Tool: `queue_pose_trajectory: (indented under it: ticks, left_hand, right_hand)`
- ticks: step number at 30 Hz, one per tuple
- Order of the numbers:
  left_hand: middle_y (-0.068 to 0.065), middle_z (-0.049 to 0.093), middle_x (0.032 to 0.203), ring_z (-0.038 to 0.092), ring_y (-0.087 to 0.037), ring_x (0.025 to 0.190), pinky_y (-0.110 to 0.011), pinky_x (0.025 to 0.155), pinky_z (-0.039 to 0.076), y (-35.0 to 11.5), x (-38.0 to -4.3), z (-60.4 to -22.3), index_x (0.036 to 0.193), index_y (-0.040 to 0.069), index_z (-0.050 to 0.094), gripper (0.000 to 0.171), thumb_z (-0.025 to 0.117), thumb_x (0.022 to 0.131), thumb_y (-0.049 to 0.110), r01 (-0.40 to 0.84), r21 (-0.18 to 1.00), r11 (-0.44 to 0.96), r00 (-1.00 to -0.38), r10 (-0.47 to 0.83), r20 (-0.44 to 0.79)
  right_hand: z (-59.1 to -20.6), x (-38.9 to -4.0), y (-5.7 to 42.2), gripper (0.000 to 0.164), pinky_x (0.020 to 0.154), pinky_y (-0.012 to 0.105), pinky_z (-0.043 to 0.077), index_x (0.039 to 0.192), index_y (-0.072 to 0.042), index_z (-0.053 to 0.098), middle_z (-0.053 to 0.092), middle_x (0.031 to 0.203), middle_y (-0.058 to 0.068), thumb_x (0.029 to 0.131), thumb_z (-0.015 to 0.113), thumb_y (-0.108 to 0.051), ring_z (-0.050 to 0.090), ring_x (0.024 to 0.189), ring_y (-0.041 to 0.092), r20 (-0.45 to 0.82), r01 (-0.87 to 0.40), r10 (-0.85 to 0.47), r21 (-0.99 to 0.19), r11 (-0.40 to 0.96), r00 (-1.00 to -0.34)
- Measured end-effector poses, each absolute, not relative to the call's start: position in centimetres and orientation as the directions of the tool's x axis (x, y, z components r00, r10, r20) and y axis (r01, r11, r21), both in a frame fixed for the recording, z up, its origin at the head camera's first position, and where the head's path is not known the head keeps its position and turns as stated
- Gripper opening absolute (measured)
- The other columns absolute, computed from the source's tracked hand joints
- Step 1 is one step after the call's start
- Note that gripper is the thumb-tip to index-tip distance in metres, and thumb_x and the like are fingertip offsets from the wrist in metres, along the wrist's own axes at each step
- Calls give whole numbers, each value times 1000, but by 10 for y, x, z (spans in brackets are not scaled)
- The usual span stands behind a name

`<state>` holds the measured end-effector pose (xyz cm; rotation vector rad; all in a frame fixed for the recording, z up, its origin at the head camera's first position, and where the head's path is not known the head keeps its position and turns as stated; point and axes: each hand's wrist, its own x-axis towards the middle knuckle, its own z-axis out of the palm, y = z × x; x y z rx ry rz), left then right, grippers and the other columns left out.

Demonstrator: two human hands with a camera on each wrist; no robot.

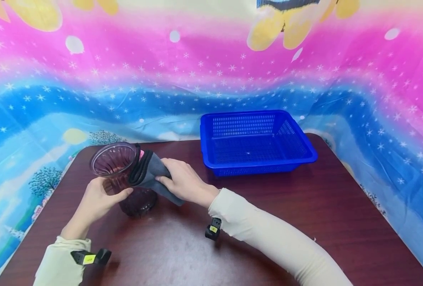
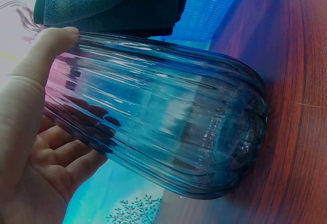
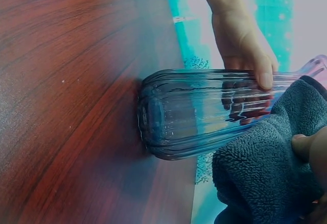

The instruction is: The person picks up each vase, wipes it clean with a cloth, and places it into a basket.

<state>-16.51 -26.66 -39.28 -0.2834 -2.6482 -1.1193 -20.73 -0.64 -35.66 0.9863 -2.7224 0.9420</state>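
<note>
A ribbed, purple-tinted glass vase (image 1: pixel 138 201) with a flared rim stands on the left part of the table. My left hand (image 1: pixel 98 198) grips it below the rim, the thumb across the near side and the fingers behind the glass. In my right hand (image 1: pixel 186 180) is a folded grey cloth (image 1: pixel 157 171) with dark edging, held against the right side of the vase near its neck. The right wrist view shows the thumb pressing into the fluffy cloth (image 3: pixel 260 163) beside the vase (image 3: pixel 204 106). Through the glass in the left wrist view, the left fingers (image 2: pixel 76 157) show behind it.
A blue plastic basket (image 1: pixel 259 163) with perforated walls sits at the back of the table, right of the vase. The dark wood table (image 1: pixel 182 246) ends close behind both, where a patterned curtain (image 1: pixel 161 103) hangs.
</note>
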Motion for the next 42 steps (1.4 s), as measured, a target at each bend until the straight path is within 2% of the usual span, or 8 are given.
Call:
queue_pose_trajectory:
  ticks: [13,25,42]
  left_hand:
    - [-20,73,115,51,22,91,-2,78,41,-266,-163,-393,127,3,64,51,83,82,18,279,659,698,-943,69,327]
    - [-22,73,115,51,22,91,-2,80,40,-266,-163,-394,129,2,62,54,83,81,17,281,666,692,-944,73,322]
    - [-25,72,114,48,24,91,0,79,40,-266,-164,-395,127,-2,61,52,81,81,12,274,664,696,-945,65,322]
  right_hand:
    - [-357,-206,-11,24,78,25,50,116,-13,63,65,97,-2,97,68,-27,60,86,11,282,-613,-556,-513,601,-782]
    - [-364,-208,-13,20,73,23,48,109,-14,64,64,92,-3,97,69,-28,58,81,10,272,-615,-565,-504,606,-779]
    - [-374,-210,-17,20,70,21,46,111,-16,65,64,92,-5,97,69,-30,57,80,9,228,-593,-569,-518,616,-790]
